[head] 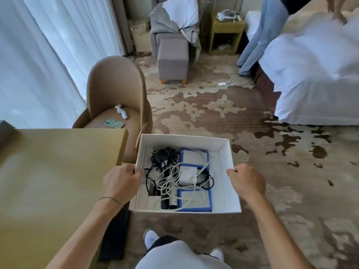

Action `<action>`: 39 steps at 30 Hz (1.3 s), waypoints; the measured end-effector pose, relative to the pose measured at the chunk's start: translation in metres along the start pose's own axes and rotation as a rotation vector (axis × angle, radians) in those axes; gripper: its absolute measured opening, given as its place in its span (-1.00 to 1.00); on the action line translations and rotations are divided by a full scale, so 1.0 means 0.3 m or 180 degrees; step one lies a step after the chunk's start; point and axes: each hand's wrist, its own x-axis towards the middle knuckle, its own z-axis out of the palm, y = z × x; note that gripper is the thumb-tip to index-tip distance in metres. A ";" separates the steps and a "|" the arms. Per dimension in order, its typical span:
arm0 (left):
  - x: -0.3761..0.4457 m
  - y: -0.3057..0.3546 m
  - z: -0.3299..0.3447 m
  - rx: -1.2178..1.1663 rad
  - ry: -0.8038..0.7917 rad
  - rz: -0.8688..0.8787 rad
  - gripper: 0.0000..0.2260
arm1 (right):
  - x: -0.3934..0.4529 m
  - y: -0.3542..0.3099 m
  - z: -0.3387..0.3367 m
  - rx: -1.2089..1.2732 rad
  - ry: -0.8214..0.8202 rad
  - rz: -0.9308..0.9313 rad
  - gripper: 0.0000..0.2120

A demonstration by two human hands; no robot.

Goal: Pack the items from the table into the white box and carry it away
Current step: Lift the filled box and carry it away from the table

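White box (225,152) in midair beside table (58,162) | my left hand (121,183), right hand (247,181) pinch its side walls | risk: thin walls flex, box tips, cables (174,177) spill.

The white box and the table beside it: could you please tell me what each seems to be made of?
The white box looks like thin matte cardboard: its walls are sheet-thin with sharp folded corners. The table seems to be wood or a wood-look laminate, tan with a soft sheen; which of the two I cannot tell.
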 end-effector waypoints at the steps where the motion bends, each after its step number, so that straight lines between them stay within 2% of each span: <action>1: -0.015 0.061 0.024 0.0100 0.0017 0.0102 -0.58 | -0.017 0.073 -0.023 0.0030 0.0039 0.0103 -0.53; 8: -0.157 0.505 0.233 0.0312 -0.0131 0.0819 -0.61 | -0.171 0.578 -0.209 0.0143 0.0298 0.0769 -0.52; 15: -0.325 0.913 0.422 0.0354 -0.0532 0.1587 -0.63 | -0.411 1.005 -0.340 0.0407 0.0608 0.1665 -0.52; 27: -0.624 1.546 0.785 0.0709 -0.1293 0.3158 -0.66 | -0.820 1.564 -0.349 0.1125 0.1263 0.3066 -0.53; 32: -0.810 1.791 0.968 0.0756 -0.1489 0.3530 -0.63 | -0.967 1.768 -0.387 0.1035 0.1351 0.3690 -0.53; 39: -1.086 2.086 1.217 0.0966 -0.1864 0.3846 -0.64 | -1.144 2.059 -0.449 0.0992 0.1252 0.4123 -0.54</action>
